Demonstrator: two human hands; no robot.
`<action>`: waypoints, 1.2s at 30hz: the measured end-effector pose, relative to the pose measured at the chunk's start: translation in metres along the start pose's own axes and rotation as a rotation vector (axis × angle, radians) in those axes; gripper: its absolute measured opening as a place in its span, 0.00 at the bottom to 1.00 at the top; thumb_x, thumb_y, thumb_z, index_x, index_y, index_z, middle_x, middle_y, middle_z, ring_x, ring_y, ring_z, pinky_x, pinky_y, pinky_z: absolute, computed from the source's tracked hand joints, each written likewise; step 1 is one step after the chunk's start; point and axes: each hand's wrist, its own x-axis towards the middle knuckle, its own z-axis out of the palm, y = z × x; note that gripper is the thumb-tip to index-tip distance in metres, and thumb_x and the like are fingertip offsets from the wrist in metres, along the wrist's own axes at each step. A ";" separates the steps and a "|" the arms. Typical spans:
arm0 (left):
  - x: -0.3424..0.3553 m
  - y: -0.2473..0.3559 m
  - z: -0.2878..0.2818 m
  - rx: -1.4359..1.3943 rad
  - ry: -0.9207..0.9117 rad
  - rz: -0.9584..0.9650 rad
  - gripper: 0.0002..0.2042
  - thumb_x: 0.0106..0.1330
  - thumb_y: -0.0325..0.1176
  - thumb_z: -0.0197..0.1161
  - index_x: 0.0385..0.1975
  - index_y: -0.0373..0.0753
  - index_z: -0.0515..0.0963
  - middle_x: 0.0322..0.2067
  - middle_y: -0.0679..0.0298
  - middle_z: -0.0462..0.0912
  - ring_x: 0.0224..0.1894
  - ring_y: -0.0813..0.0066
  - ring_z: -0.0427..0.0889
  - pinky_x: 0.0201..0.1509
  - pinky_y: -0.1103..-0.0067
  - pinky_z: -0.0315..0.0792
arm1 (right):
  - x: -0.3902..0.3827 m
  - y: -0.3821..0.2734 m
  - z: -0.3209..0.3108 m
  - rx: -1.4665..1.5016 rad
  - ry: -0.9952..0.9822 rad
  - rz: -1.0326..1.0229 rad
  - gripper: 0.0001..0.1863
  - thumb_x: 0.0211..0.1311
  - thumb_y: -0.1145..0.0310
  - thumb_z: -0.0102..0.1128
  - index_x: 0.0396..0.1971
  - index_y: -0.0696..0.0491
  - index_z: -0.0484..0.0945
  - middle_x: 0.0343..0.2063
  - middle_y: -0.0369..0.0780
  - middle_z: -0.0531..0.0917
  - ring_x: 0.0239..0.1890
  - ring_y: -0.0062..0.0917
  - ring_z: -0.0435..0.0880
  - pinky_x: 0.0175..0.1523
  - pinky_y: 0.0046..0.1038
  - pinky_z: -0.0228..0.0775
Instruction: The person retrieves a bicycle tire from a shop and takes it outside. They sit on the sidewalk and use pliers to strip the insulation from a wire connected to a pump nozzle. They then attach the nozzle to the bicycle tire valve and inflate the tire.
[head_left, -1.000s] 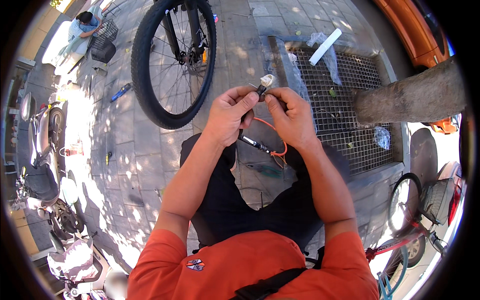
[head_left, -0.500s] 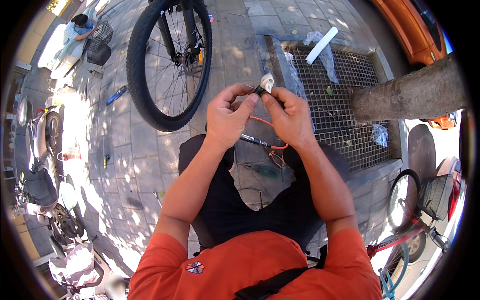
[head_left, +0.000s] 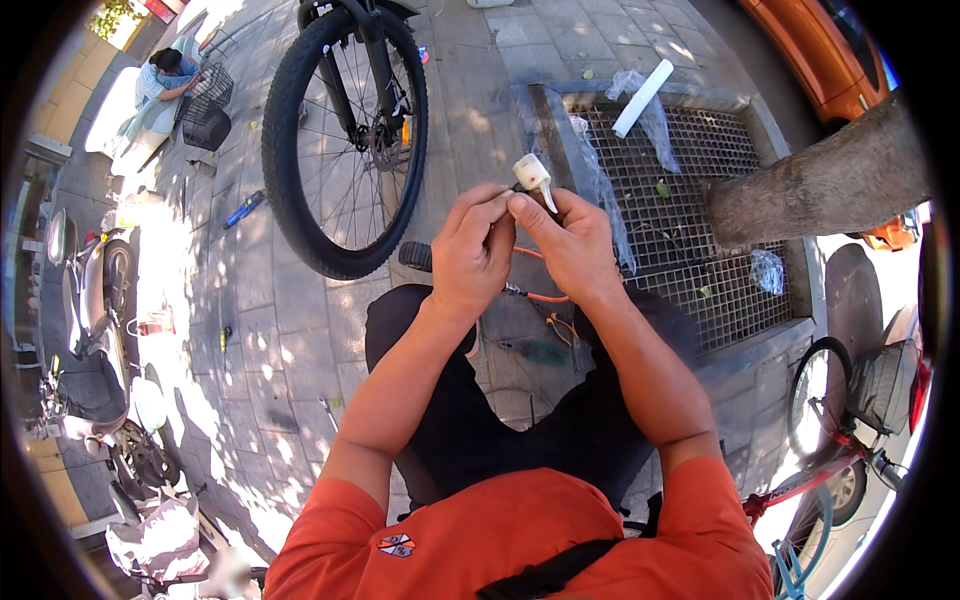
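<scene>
My left hand point(head_left: 472, 252) and my right hand point(head_left: 569, 243) meet in front of me over my lap, fingertips touching. Together they pinch a small white part point(head_left: 533, 172) that sticks up between the fingertips, joined to a dark piece below it. An orange cable point(head_left: 545, 296) runs under both hands, and it seems to lead up to the held part. A black bicycle wheel point(head_left: 345, 130) stands just beyond my left hand. On the pavement between my knees lie small hand tools point(head_left: 545, 350).
A metal grate point(head_left: 690, 200) surrounds a tree trunk point(head_left: 815, 190) at the right, with a white tube point(head_left: 642, 97) lying on it. Another person point(head_left: 160, 85) crouches at the far left by a black basket. Parked scooters stand left, bicycles lower right, an orange car top right.
Both hands have kept pinching the white part and have shifted a little. The view has tilted slightly, so the wheel and grate sit a bit differently.
</scene>
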 end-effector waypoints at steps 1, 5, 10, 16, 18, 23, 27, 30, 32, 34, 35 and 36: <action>0.001 0.000 0.001 -0.035 0.009 -0.005 0.10 0.65 0.18 0.68 0.45 0.34 0.81 0.47 0.54 0.86 0.43 0.64 0.87 0.45 0.76 0.81 | 0.000 -0.003 -0.001 0.002 -0.004 0.002 0.17 0.69 0.60 0.70 0.34 0.61 0.82 0.24 0.28 0.77 0.28 0.09 0.72 0.31 0.20 0.74; -0.003 0.005 -0.003 -0.086 -0.040 -0.204 0.10 0.68 0.20 0.67 0.48 0.34 0.81 0.46 0.58 0.86 0.43 0.72 0.86 0.45 0.76 0.80 | -0.002 -0.004 0.000 -0.030 -0.013 -0.002 0.15 0.69 0.62 0.68 0.35 0.61 0.82 0.24 0.30 0.78 0.27 0.08 0.71 0.29 0.21 0.71; -0.007 0.011 0.006 -0.354 0.036 -0.459 0.09 0.73 0.25 0.65 0.49 0.31 0.80 0.41 0.60 0.86 0.40 0.80 0.84 0.42 0.79 0.79 | 0.004 0.008 -0.004 -0.244 -0.007 -0.154 0.12 0.68 0.66 0.64 0.39 0.61 0.83 0.23 0.38 0.82 0.25 0.14 0.76 0.30 0.28 0.71; -0.004 0.006 -0.011 -0.528 -0.119 -0.707 0.13 0.77 0.32 0.63 0.53 0.30 0.78 0.36 0.61 0.85 0.31 0.83 0.80 0.32 0.84 0.74 | 0.005 0.003 -0.007 -0.377 -0.034 -0.275 0.12 0.70 0.65 0.63 0.41 0.61 0.83 0.26 0.46 0.84 0.25 0.24 0.80 0.33 0.31 0.72; -0.001 0.004 -0.013 -0.671 -0.119 -0.786 0.13 0.77 0.34 0.63 0.51 0.30 0.77 0.34 0.61 0.84 0.24 0.84 0.75 0.25 0.84 0.68 | 0.006 0.004 -0.006 -0.361 -0.032 -0.249 0.13 0.71 0.65 0.63 0.42 0.61 0.83 0.26 0.44 0.84 0.26 0.21 0.80 0.32 0.30 0.72; 0.008 0.010 -0.019 -0.937 -0.058 -0.962 0.10 0.77 0.33 0.62 0.46 0.31 0.77 0.30 0.63 0.81 0.19 0.84 0.71 0.20 0.84 0.63 | 0.009 0.002 -0.003 -0.210 -0.074 -0.144 0.13 0.72 0.65 0.62 0.42 0.62 0.83 0.26 0.38 0.85 0.28 0.14 0.78 0.32 0.25 0.71; 0.005 0.008 -0.013 -0.693 -0.059 -0.896 0.08 0.75 0.31 0.60 0.44 0.31 0.76 0.27 0.65 0.78 0.18 0.84 0.70 0.19 0.83 0.62 | 0.006 0.006 0.003 -0.192 -0.050 -0.141 0.13 0.72 0.65 0.62 0.42 0.62 0.83 0.26 0.37 0.85 0.28 0.13 0.78 0.32 0.23 0.71; 0.005 0.011 -0.008 -0.622 -0.044 -0.936 0.08 0.75 0.31 0.59 0.44 0.32 0.76 0.25 0.68 0.76 0.17 0.85 0.68 0.19 0.84 0.61 | 0.001 0.016 0.009 -0.150 -0.001 -0.148 0.13 0.72 0.65 0.63 0.43 0.62 0.83 0.26 0.37 0.85 0.28 0.13 0.78 0.33 0.23 0.72; 0.007 0.011 -0.009 -0.755 -0.034 -1.024 0.09 0.75 0.32 0.60 0.44 0.32 0.76 0.24 0.69 0.75 0.17 0.85 0.68 0.19 0.84 0.60 | 0.004 0.019 0.010 -0.155 0.006 -0.127 0.14 0.72 0.65 0.63 0.44 0.62 0.83 0.26 0.38 0.86 0.28 0.14 0.79 0.33 0.24 0.72; 0.010 0.008 -0.015 -0.962 -0.029 -1.093 0.10 0.76 0.34 0.61 0.46 0.32 0.76 0.23 0.70 0.74 0.18 0.86 0.67 0.19 0.85 0.60 | 0.007 0.019 0.008 -0.151 -0.008 -0.115 0.14 0.72 0.64 0.63 0.44 0.62 0.83 0.27 0.39 0.87 0.28 0.15 0.80 0.34 0.24 0.73; 0.010 0.007 -0.016 -0.917 -0.064 -1.057 0.11 0.77 0.35 0.61 0.47 0.31 0.76 0.23 0.70 0.75 0.18 0.86 0.67 0.20 0.85 0.61 | 0.009 0.019 0.005 -0.144 -0.026 -0.113 0.14 0.72 0.64 0.63 0.44 0.62 0.84 0.28 0.40 0.87 0.28 0.16 0.81 0.34 0.24 0.73; 0.010 0.007 -0.016 -0.873 -0.099 -1.020 0.13 0.77 0.36 0.61 0.48 0.31 0.77 0.24 0.70 0.75 0.18 0.86 0.67 0.20 0.85 0.61 | 0.010 0.019 0.002 -0.138 -0.044 -0.111 0.15 0.72 0.64 0.64 0.44 0.62 0.84 0.28 0.41 0.87 0.29 0.17 0.81 0.34 0.25 0.74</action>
